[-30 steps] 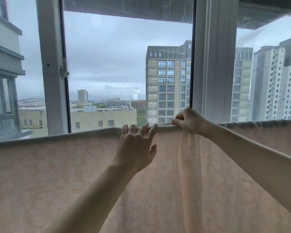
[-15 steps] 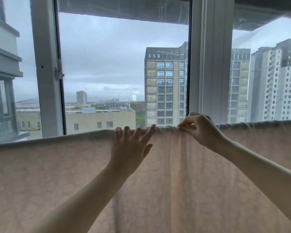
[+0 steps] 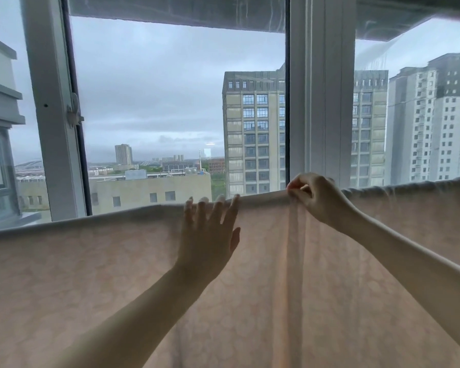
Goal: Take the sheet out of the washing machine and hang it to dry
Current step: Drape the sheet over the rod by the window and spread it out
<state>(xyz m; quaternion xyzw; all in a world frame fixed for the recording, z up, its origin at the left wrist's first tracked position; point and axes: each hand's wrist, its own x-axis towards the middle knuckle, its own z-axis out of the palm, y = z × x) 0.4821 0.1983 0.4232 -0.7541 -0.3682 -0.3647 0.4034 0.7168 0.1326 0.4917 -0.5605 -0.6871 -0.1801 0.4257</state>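
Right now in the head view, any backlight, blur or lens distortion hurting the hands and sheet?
Head view: strong backlight from the overcast windows leaves the left hand and right hand dim; the sheet glows translucent, its pattern faint. Left fingertips slightly blurred. Wide-angle bending tilts the left window frame. Streaky reflections on the upper right glass.

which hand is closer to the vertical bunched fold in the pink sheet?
Right. The right hand pinches the pale pink patterned sheet at the top of the vertical bunched fold; the left hand lies flat, fingers spread, left of it.
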